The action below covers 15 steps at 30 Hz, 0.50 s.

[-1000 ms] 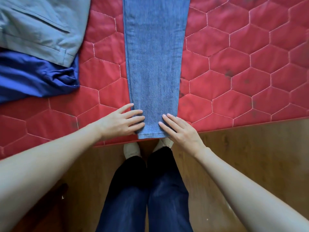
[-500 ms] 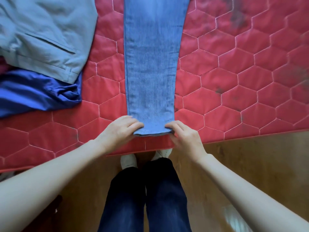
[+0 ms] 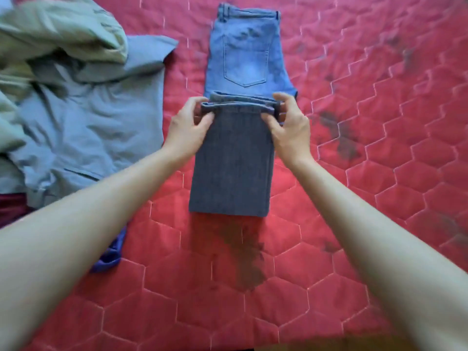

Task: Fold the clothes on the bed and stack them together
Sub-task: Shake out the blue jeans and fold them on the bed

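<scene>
A pair of blue jeans [image 3: 247, 54] lies lengthwise on the red quilted bed [image 3: 367, 153], waistband at the far end, back pocket up. The leg part is doubled over towards the waist, its darker underside [image 3: 231, 168] facing up. My left hand [image 3: 188, 129] pinches the left corner of the leg hems. My right hand [image 3: 288, 125] pinches the right corner. Both hold the hems just below the back pocket, slightly above the cloth.
A heap of clothes lies at the left: grey-blue trousers [image 3: 96, 117], a pale green garment [image 3: 63, 34] on top, a dark blue piece [image 3: 111, 257] and a maroon one [image 3: 12, 209] near my left forearm. A dark stain [image 3: 243, 252] marks the bed below the jeans.
Both hands closed on the leg hems at the near bed edge and carried them away from me, doubling the legs over. My view moved forward, so the waistband now shows.
</scene>
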{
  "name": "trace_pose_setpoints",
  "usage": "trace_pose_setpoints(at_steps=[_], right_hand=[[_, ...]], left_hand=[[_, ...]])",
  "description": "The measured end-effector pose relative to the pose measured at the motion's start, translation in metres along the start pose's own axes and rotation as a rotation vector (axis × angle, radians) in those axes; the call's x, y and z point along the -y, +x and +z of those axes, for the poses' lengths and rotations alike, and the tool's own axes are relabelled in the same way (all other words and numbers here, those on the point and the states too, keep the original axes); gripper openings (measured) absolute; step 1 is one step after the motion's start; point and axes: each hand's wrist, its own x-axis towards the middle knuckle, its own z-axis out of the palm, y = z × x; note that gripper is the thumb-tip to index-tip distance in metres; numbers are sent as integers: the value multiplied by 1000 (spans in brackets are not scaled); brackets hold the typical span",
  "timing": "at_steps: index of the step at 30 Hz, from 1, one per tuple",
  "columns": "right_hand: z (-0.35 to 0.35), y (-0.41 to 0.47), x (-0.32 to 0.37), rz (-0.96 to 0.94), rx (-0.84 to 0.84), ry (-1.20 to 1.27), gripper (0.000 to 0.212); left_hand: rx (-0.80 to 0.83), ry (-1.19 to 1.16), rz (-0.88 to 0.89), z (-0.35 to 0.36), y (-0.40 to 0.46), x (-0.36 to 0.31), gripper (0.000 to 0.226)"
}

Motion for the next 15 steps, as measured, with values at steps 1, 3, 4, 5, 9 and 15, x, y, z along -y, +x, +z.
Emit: trace_pose_setpoints(at_steps=[1,3,4,5,9,15], right_hand=[[8,28,-9,54,-4,-40,46],[25,63,-31,208,-2,-107,55],[34,69,-42,271,11,-131,56],[42,67,-52,302,30,-153,57],[66,10,-77,202,161,-204,49],[70,-83,-95,196,169,-242,46]], left_hand=[[-4,87,-50,6,28,5,40],[21,303,-186,17,63,23,55],[51,392,-246,22,68,33,60],[89,455,-272,25,65,44,63],[224,558,-157,35,5,79,59],[104,556,-164,44,-77,97,42]])
